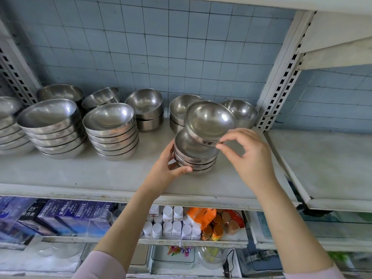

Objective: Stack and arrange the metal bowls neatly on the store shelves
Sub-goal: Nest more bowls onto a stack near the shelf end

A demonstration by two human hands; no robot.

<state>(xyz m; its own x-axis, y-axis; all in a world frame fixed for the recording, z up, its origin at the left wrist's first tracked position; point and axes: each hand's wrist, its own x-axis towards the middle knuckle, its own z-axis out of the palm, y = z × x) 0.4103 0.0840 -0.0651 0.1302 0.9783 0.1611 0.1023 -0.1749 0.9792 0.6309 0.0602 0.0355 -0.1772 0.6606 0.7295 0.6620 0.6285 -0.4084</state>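
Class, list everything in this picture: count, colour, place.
tilted bowl: one, silver, over small stack.
small stack: one, silver, shelf front.
other bowls: about eight groups, silver, shelf left and back.
shelf: one, grey-white, middle.
wall: one, blue tiles, behind.
boxes: several, blue-purple, lower left.
bottles: many, white, lower middle.
packet: one, orange, beside bottles.
jars: several, gold-lidded, right of bottles.
left hand: one, holds small stack.
right hand: one, pinches tilted bowl's rim.

One head-worn wide-angle camera faces the shelf [80,174] closely, angled slightly downward.
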